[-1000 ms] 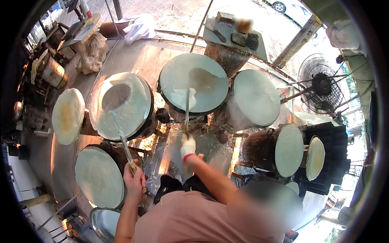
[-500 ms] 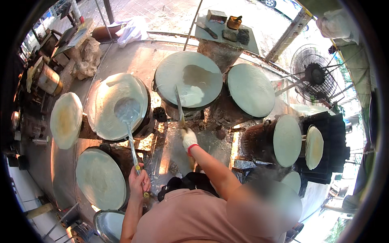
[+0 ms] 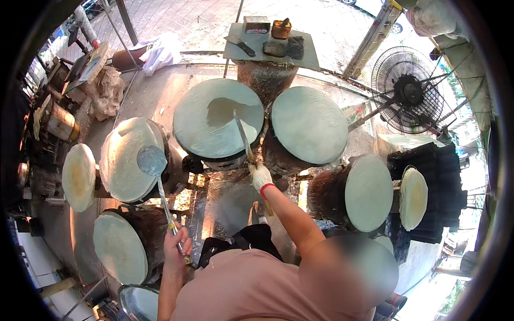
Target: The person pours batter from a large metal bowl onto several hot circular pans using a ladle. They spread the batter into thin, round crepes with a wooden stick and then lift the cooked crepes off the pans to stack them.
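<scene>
A Long Reach on Either Side

From where I stood, the white-gloved right hand [image 3: 260, 176] was wrapped round the handle of a long, narrow, flat-bladed spatula [image 3: 243, 134], its blade lying over the broad round middle griddle [image 3: 220, 113]. The bare left hand [image 3: 179, 241] had its fingers curled about the lower handle of a long silvery metal ladle [image 3: 151, 160]. The ladle's round bowl overlapped the right-hand edge of the pale round sheet on the left [image 3: 119, 171]; whether it touched or hovered, I couldn't tell, nor how full it was.

I judged the spatula light and fairly stiff, best gripped well down its handle, clear of the hot surface. The ladle looked rigid but bowl-heavy, the sort that drags at the wrist, so a firm hold low on the handle made sense. The white batter [image 3: 194, 134] on the middle griddle seemed soft, wet and slippery, easily torn, and better touched with the blade than with fingers.

Half a second earlier, the blade had lain left of the grey-brown patch; now its tip had swung across to the patch's right part. The ladle's bowl, too, had slid outward toward the sheet's edge. Both grips looked unchanged.
</scene>
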A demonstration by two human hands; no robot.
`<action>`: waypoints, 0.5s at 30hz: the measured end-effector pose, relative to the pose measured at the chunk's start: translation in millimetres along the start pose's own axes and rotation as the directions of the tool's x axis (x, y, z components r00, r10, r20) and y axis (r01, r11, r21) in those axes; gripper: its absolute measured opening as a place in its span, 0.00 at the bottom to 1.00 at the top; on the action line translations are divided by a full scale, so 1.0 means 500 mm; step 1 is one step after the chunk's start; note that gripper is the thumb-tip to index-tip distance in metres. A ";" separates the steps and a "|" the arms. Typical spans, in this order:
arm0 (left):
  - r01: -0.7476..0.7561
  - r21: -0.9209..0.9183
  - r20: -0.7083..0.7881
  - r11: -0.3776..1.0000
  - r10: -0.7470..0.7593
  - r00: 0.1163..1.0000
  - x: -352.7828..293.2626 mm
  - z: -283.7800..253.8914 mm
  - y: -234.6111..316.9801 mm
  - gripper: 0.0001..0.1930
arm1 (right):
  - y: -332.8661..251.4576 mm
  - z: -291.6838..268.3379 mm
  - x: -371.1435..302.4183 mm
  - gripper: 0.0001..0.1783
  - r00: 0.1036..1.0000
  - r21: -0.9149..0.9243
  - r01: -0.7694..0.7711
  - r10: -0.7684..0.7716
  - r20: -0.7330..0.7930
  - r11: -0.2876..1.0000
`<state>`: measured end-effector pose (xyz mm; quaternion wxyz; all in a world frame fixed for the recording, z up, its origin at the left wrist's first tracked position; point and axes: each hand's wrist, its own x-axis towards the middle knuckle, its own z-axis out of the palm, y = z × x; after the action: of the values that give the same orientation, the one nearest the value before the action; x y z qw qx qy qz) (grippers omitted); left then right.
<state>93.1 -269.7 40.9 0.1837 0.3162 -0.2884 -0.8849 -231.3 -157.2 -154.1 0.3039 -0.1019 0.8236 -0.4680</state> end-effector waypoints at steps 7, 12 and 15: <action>-0.009 -0.059 0.015 0.998 0.010 1.000 0.073 0.144 -0.094 0.09 | -0.062 -0.135 0.051 0.21 0.990 -0.250 0.133 -0.115 0.087 0.959; -0.027 -0.058 0.011 0.998 0.027 1.000 0.111 0.227 -0.119 0.11 | -0.017 -0.170 0.092 0.22 0.851 -0.385 0.416 -0.203 0.484 0.824; -0.037 -0.062 -0.015 0.997 0.036 0.999 0.116 0.243 -0.120 0.11 | 0.005 -0.224 0.005 0.22 0.857 -0.331 0.252 -0.051 0.513 0.909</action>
<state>-38.6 -205.3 54.0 0.2116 0.3111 -0.2651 -0.8878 -299.8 -77.6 -115.1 0.4394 -0.3416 0.7831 -0.2774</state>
